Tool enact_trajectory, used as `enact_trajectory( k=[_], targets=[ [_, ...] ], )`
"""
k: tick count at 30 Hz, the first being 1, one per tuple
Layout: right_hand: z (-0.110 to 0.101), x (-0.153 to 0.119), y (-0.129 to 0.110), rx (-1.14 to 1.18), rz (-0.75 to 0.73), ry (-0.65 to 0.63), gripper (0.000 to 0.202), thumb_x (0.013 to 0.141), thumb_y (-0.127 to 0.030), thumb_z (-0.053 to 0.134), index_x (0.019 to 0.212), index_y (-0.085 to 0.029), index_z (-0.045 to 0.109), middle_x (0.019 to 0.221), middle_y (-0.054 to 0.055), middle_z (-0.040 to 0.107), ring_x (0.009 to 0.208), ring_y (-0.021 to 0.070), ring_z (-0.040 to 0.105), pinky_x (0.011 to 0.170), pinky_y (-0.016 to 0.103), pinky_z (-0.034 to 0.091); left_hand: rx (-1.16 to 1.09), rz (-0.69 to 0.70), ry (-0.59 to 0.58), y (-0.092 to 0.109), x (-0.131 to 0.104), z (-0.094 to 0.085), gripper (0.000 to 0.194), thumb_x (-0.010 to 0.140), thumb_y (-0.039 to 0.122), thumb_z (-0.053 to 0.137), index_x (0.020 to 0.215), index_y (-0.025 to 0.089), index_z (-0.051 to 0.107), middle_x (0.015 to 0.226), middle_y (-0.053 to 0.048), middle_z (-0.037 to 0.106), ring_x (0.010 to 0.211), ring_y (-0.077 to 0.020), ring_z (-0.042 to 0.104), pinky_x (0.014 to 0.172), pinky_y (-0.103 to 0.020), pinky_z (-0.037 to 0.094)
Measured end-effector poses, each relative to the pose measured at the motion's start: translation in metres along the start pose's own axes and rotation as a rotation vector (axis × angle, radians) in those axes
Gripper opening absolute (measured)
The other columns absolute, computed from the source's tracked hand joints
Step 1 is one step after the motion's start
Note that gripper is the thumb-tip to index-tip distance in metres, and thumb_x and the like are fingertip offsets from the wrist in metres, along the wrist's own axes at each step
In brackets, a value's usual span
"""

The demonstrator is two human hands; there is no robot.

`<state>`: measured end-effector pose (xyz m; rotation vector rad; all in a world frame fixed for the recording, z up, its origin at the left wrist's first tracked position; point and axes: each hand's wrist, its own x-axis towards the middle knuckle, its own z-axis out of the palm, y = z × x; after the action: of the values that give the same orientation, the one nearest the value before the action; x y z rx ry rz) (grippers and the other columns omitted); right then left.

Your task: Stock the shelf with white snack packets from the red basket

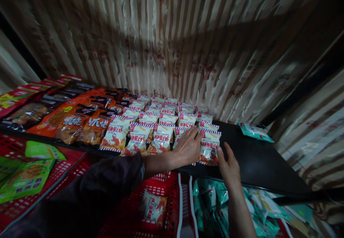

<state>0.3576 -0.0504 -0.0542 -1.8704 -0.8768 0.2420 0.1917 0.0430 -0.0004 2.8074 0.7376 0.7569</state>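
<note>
My left hand (189, 145) reaches across the front row of white snack bags with red lettering and striped edges. Its fingers lie stretched out over one bag (178, 134) and reach the left edge of the rightmost front bag (210, 145). On that bag's other side, my right hand (230, 164) has thumb and fingers apart, close to its lower right edge; whether it touches is unclear. Several more such bags (161, 137) stand in rows behind and to the left, on a black shelf (251, 162).
Orange snack bags (92, 125) and dark and red packs stand on the shelf's left. A teal packet (255, 132) lies at the right. Below are red baskets (172, 202), one holding a white bag (154, 207), another green packs (29, 177), plus teal packets (211, 205). Corrugated sheeting rises behind.
</note>
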Motion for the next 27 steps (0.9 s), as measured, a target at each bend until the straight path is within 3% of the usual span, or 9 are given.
enact_trajectory(
  k=[6, 10, 15, 18, 21, 27],
  targets=[
    [0.003, 0.005, 0.002, 0.059, 0.097, -0.05, 0.093, 0.073, -0.077, 0.048, 0.141, -0.014, 0.048, 0.144, 0.018, 0.051, 0.133, 0.0336, 0.048, 0.11, 0.047, 0.035, -0.289, -0.174, -0.079, 0.032, -0.003, 0.002, 0.062, 0.082, 0.014, 0.045, 0.141, 0.001, 0.033, 0.154, -0.026, 0.028, 0.146, -0.0326, 0.024, 0.119, -0.044, 0.03],
    [0.008, 0.011, 0.006, 0.18, 0.14, -0.059, 0.089, 0.073, -0.074, 0.052, 0.14, -0.015, 0.05, 0.145, 0.014, 0.052, 0.133, 0.0294, 0.048, 0.111, 0.04, 0.037, -0.432, -0.303, -0.109, 0.037, 0.0, 0.011, 0.079, 0.08, 0.015, 0.045, 0.15, 0.001, 0.012, 0.16, -0.024, 0.015, 0.15, -0.0306, 0.01, 0.123, -0.046, 0.022],
    [0.012, 0.014, 0.012, 0.195, 0.133, -0.122, 0.081, 0.075, -0.07, 0.055, 0.138, -0.018, 0.053, 0.138, 0.011, 0.059, 0.126, 0.0293, 0.055, 0.106, 0.041, 0.042, -0.512, -0.468, -0.132, 0.04, 0.005, 0.021, 0.084, 0.082, 0.019, 0.045, 0.15, -0.007, 0.003, 0.161, -0.024, 0.008, 0.15, -0.0285, 0.008, 0.124, -0.039, 0.017],
    [0.012, 0.012, 0.015, 0.217, 0.134, -0.117, 0.076, 0.077, -0.067, 0.057, 0.136, -0.02, 0.054, 0.136, 0.009, 0.061, 0.125, 0.0284, 0.056, 0.103, 0.039, 0.046, -0.527, -0.531, -0.119, 0.039, 0.009, 0.026, 0.083, 0.081, 0.02, 0.046, 0.15, -0.005, 0.006, 0.16, -0.023, 0.013, 0.15, -0.0286, 0.012, 0.123, -0.039, 0.02],
    [0.006, 0.009, 0.015, 0.226, 0.137, -0.111, 0.076, 0.077, -0.066, 0.058, 0.137, -0.02, 0.054, 0.139, 0.008, 0.059, 0.128, 0.0277, 0.054, 0.104, 0.039, 0.045, -0.496, -0.576, -0.104, 0.036, 0.014, 0.034, 0.08, 0.078, 0.02, 0.05, 0.148, -0.003, 0.017, 0.156, -0.025, 0.026, 0.147, -0.0305, 0.023, 0.122, -0.04, 0.025],
    [-0.008, 0.024, 0.002, 0.345, 0.211, -0.14, 0.069, 0.075, -0.063, 0.063, 0.128, -0.019, 0.06, 0.137, 0.009, 0.06, 0.128, 0.0262, 0.054, 0.109, 0.037, 0.042, -0.414, -0.489, -0.042, 0.035, 0.02, 0.047, 0.069, 0.078, 0.016, 0.05, 0.144, 0.011, 0.034, 0.141, -0.017, 0.053, 0.133, -0.0281, 0.048, 0.112, -0.04, 0.041]
  ],
)
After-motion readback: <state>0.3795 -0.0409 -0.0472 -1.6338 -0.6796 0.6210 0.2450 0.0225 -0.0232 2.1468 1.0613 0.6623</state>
